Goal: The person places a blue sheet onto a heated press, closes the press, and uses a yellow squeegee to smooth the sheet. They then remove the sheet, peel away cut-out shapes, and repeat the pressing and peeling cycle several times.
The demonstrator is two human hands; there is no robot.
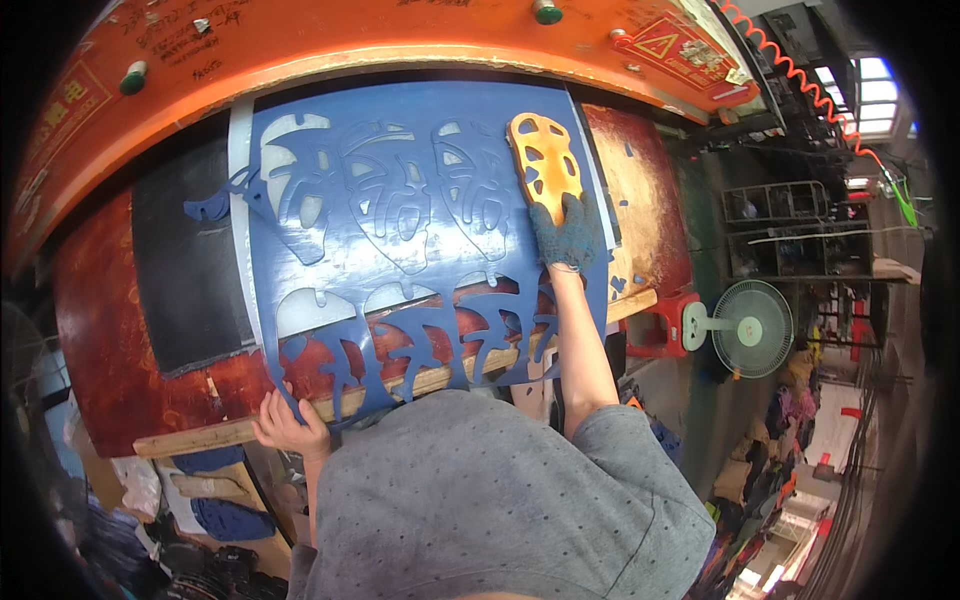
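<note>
A large blue sheet [400, 100] lies over the work table, with shoe-shaped outlines cut in its far part. Its near part is a lattice of cut-out gaps that hangs over the table's front edge. My bare left hand [290, 424] grips the near left corner of this sheet. On the sheet's far right side rests an orange cutting die [545, 150], shaped like a shoe upper with several openings. My right hand [565, 235], in a dark knitted glove, holds the die's near end; its fingertips are partly hidden.
An orange machine beam [400, 50] spans the far side. Under the sheet are a white board [243, 190] and a dark red table [95, 330] with a wooden front strip [200, 437]. A fan [750, 328] stands at the right, beside a red stool [660, 325]. Blue scraps lie near the die.
</note>
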